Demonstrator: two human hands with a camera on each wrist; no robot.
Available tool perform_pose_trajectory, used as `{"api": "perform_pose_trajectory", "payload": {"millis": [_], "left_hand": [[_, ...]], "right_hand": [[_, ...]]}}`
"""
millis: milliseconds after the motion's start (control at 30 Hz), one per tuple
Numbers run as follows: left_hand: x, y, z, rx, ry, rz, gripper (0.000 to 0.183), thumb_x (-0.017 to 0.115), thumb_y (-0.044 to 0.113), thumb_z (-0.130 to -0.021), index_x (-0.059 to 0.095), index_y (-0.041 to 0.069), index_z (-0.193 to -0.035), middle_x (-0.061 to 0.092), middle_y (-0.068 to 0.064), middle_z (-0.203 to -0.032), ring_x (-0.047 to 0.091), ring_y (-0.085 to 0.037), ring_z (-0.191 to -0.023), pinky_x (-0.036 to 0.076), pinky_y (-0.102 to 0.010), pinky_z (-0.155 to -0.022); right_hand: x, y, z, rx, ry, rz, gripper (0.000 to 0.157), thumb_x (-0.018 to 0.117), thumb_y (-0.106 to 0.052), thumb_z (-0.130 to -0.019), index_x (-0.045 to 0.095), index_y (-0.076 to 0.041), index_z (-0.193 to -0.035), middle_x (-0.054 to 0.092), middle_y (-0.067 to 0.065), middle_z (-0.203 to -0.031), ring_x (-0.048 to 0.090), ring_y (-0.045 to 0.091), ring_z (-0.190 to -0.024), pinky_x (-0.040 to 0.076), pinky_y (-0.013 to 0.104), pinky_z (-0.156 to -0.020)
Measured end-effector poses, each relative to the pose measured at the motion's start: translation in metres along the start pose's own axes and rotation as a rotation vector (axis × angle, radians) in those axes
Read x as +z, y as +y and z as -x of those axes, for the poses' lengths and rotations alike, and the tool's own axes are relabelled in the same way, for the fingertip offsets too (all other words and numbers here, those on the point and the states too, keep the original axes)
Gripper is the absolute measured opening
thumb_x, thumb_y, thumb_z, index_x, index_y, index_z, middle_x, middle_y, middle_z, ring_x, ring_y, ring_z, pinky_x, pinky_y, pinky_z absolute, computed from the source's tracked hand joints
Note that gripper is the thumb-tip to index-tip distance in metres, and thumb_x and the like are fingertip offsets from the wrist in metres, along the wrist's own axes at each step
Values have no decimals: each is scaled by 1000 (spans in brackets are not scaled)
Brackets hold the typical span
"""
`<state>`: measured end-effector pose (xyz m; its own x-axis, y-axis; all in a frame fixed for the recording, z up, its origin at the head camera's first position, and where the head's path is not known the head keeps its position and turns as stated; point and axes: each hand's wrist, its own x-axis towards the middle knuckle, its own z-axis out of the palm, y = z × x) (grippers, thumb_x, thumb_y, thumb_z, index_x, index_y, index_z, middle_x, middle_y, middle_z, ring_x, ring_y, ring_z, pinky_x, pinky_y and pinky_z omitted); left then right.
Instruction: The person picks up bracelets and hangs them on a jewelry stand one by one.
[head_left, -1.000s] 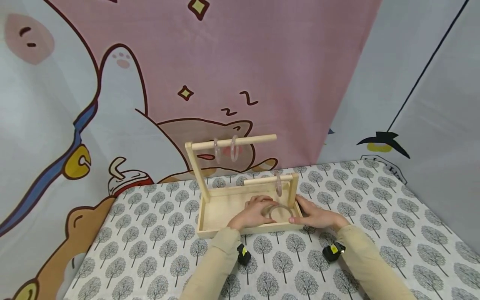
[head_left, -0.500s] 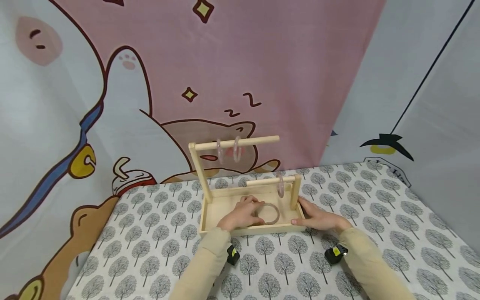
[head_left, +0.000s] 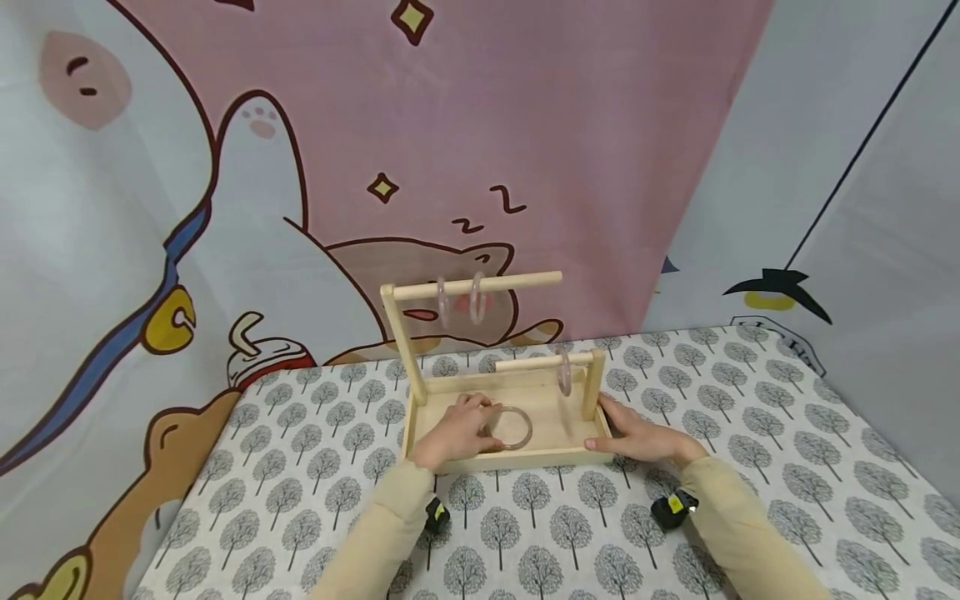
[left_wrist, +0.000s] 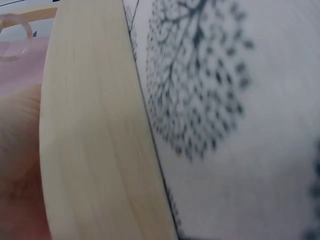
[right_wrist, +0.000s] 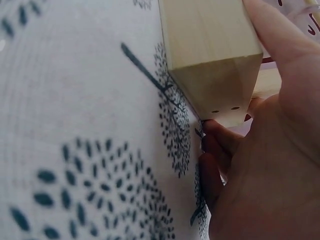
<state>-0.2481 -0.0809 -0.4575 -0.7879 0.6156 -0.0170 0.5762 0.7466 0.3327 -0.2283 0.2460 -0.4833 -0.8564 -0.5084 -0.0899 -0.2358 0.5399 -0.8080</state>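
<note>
In the head view, my left hand (head_left: 459,429) reaches into a pale wooden jewelry stand with a tray base (head_left: 536,459). Thumb and fingers pinch the left side of a translucent pinkish bangle (head_left: 529,430) there. My right hand (head_left: 639,435) grips the tray's right end, thumb at the front corner. Two similar bangles hang on the upper bar (head_left: 525,282), and one bangle (head_left: 565,375) hangs on the lower bar (head_left: 521,364). The left wrist view shows the tray's front wall (left_wrist: 100,125) covering most of that hand. In the right wrist view, fingers wrap behind the tray corner (right_wrist: 215,82).
The stand sits on a white cloth (head_left: 540,533) printed with grey trees. A tall post (head_left: 405,346) rises at its left, a short post (head_left: 592,385) at its right. Behind the table hangs a pink and white cartoon curtain (head_left: 585,150).
My left hand has moved left inside the tray, carrying the bangle away from the right post. My right hand stays on the tray's right end. The head view has shifted slightly.
</note>
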Motion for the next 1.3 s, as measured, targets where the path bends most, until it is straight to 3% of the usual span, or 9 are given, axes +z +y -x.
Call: {"api": "perform_pose_trajectory", "payload": {"millis": [333, 567, 800, 1067, 1300], "left_hand": [[-9, -17, 16, 3, 61, 60, 66, 77, 32, -83, 54, -2, -135, 54, -17, -127, 46, -35, -114, 42, -50, -97], [-7, -20, 10, 34, 72, 122, 76, 80, 34, -80, 48, -3, -138, 48, -22, -136, 43, -40, -122, 35, -54, -103], [5, -19, 6, 47, 100, 125, 75, 82, 34, -77, 52, -3, -135, 51, -16, -128, 46, -34, -116, 41, -47, -99], [6, -21, 8, 68, 137, 137, 73, 85, 28, -74, 54, -4, -132, 52, -16, -124, 50, -30, -112, 43, -43, -99], [4, -27, 14, 80, 202, 200, 74, 85, 29, -71, 55, -3, -131, 51, -19, -127, 53, -30, -109, 45, -48, -96]], "right_hand": [[-2, 1, 0, 24, -5, -15, 98, 67, -38, -89, 4, -4, -154, -1, 27, -157, 2, 48, -141, 5, 73, -103], [-2, 1, 1, 22, -3, -16, 98, 67, -37, -89, 2, -4, -155, -2, 27, -157, 1, 48, -141, 4, 73, -103], [0, -3, 2, 0, -3, -11, 97, 66, -37, -90, 3, -2, -154, -1, 28, -157, 2, 49, -141, 5, 74, -102], [-1, -14, 7, -40, -23, 19, 94, 62, -35, -93, -1, 0, -153, -4, 39, -150, 0, 61, -133, 6, 79, -95], [-1, -11, 7, 0, -22, -18, 97, 64, -38, -91, -2, -5, -155, -5, 34, -153, -1, 56, -136, 4, 77, -97]]}}
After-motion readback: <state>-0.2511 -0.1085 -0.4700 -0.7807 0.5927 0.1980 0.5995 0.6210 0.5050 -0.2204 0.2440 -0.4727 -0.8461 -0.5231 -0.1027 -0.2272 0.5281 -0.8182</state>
